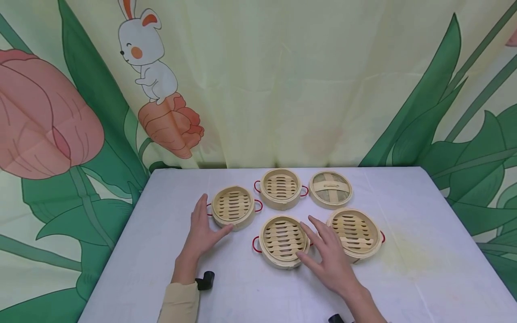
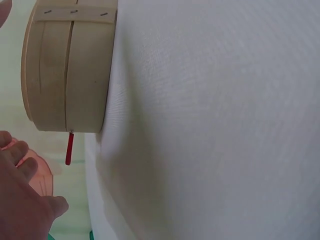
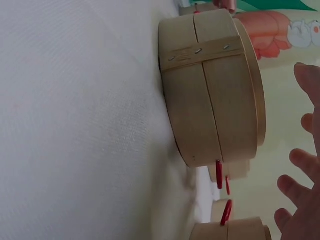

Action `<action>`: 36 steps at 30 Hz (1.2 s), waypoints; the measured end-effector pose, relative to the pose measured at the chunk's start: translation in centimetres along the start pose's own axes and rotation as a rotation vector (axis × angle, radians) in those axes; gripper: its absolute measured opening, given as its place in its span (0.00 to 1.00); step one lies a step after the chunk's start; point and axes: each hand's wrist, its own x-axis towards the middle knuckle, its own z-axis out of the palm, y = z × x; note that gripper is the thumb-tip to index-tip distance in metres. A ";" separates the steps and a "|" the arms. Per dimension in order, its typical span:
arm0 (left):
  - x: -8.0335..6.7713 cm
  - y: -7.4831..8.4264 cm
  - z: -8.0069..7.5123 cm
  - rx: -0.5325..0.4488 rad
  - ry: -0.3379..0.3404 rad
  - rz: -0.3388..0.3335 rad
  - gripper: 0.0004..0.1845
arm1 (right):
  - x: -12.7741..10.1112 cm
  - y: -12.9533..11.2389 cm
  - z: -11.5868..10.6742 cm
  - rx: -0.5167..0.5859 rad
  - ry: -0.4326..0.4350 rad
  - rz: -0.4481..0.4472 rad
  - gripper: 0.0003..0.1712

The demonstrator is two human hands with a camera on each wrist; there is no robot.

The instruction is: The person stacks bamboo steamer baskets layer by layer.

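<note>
On the white-clothed worktop [image 1: 404,278] my left hand [image 1: 202,233] lies flat beside the left bamboo steamer [image 1: 233,206] and my right hand [image 1: 329,255], fingers spread, holds nothing by the front steamer [image 1: 282,240]; judged light, rigid, best gripped round its wall.

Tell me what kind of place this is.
Probably a staged tabletop set-up, not a real kitchen: a white-clothed table, a cartoon rabbit-and-flower backdrop curtain, and small empty bamboo steamer baskets laid out by the hands.
</note>
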 end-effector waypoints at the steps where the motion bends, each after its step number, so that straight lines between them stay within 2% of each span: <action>1: 0.1 -0.1 0.1 -0.001 -0.004 -0.003 0.68 | 0.0 0.0 0.1 -0.003 -0.003 -0.004 0.40; 10: 0.5 -0.5 0.7 0.001 -0.028 -0.037 0.70 | -0.6 0.3 0.6 0.000 -0.034 -0.063 0.41; 18: 0.4 -0.4 0.6 -0.008 -0.042 -0.047 0.72 | -1.0 0.1 0.8 -0.024 -0.089 -0.047 0.42; 27: 0.6 -0.4 0.7 -0.041 -0.058 -0.069 0.72 | -1.0 0.2 0.8 -0.014 -0.072 -0.091 0.42; 36: 1.0 -0.8 1.2 -0.079 -0.050 -0.047 0.71 | -1.1 0.4 1.1 -0.032 -0.107 -0.103 0.44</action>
